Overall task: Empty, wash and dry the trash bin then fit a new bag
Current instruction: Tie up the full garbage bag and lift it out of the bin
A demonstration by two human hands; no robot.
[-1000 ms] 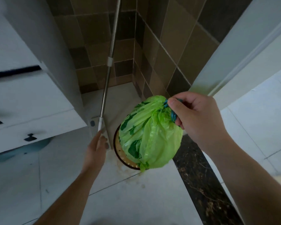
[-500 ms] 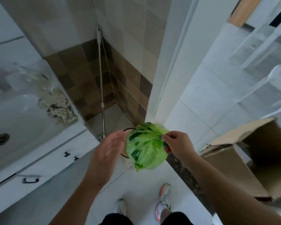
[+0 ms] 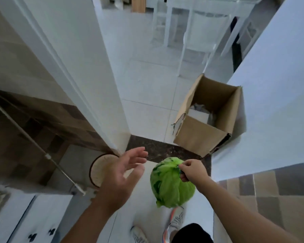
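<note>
Right hand (image 3: 193,171), lower centre-right of frame: fingers pinched tight on the gathered neck of a full green trash bag (image 3: 172,186). Bag hangs free below the grip, clear of the floor (image 3: 147,88), its rounded bulk just left of the wrist. A dark blue-green strip shows at the pinch, probably a drawstring; too blurred to be sure.

Left hand (image 3: 125,171), lower centre: fingers spread and straight, palm turned toward the bag, holding nothing. It sits just left of the bag, not touching it.

Trash bin (image 3: 98,171): round, dark rim, pale inside, standing on the floor at lower left of centre, partly hidden behind the left hand and the foot of a white door frame (image 3: 88,71). No bag visible inside it.

Metal mop pole (image 3: 33,144) slants across the left of frame, in front of brown wall tiles (image 3: 25,123).

Open cardboard box (image 3: 211,123) on the floor at centre right, beyond a dark stone threshold (image 3: 158,149), against a white wall. Something pale lies inside it.

Bottom edge: two sneakers (image 3: 175,220) and a patch of dark clothing. White cabinet drawers (image 3: 33,221) with dark handles at lower left. White chairs (image 3: 191,28) blurred at top.
</note>
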